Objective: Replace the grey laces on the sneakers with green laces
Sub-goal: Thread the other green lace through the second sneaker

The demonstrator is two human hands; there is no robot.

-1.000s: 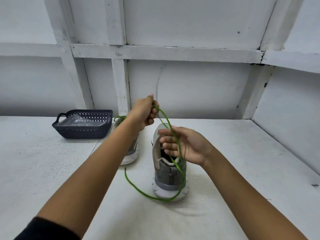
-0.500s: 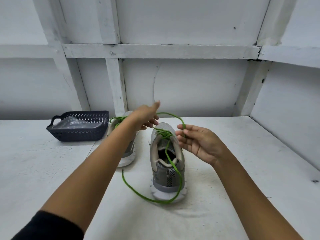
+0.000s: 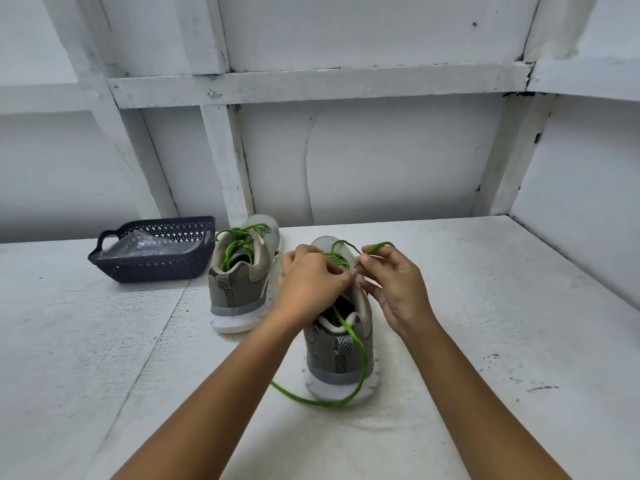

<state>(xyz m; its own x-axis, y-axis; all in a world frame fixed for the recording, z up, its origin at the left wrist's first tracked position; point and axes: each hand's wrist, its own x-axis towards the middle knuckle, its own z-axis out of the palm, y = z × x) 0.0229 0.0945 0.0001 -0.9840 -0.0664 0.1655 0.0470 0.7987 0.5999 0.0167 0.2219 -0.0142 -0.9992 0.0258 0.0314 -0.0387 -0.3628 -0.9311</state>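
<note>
Two grey sneakers stand heel-toward-me on the white table. The near sneaker (image 3: 341,355) carries a green lace (image 3: 360,368) that runs from its eyelets over the heel and loops on the table in front. My left hand (image 3: 311,278) is curled over the tongue area, fingers pinching the lace. My right hand (image 3: 394,282) pinches a small loop of the same lace beside the eyelets. The far sneaker (image 3: 242,271) on the left is laced in green (image 3: 239,237). My hands hide the near shoe's eyelets.
A dark plastic basket (image 3: 156,268) with a clear plastic bag inside sits at the back left, next to the far sneaker. White panelled walls close off the back and the right side of the table (image 3: 485,306).
Both hands have come down from above the near sneaker and met at its eyelets. The raised green lace dropped with them; the long loop still lies around the heel.
</note>
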